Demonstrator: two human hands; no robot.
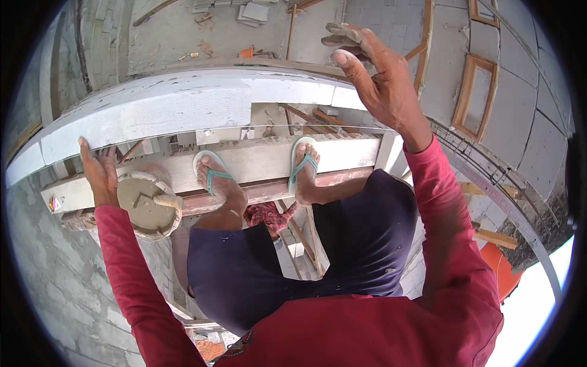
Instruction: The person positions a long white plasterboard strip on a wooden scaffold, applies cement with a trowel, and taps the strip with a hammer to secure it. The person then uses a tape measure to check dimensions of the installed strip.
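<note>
My left hand (101, 168) rests fingertips against the lower edge of a row of white blocks (165, 107), fingers apart. Just right of it a bucket of grey mortar (137, 202) holds a tool with a pale handle (166, 200). My right hand (382, 82) is raised above the blocks at the right, fingers bent and apart, holding nothing, with grey smears on the fingertips. A thin string (293, 125) runs along the blocks. My feet, in flip-flops, stand on a white plank (257, 164) in front of them.
Below, through a gap between timbers, a person in a plaid shirt (267, 217) shows. A grey block wall (73, 293) drops away at the left. Wooden frames (460, 125), a curved metal strip (526, 220) and an orange object (501, 269) are at the right. Loose tiles (254, 13) lie beyond the blocks.
</note>
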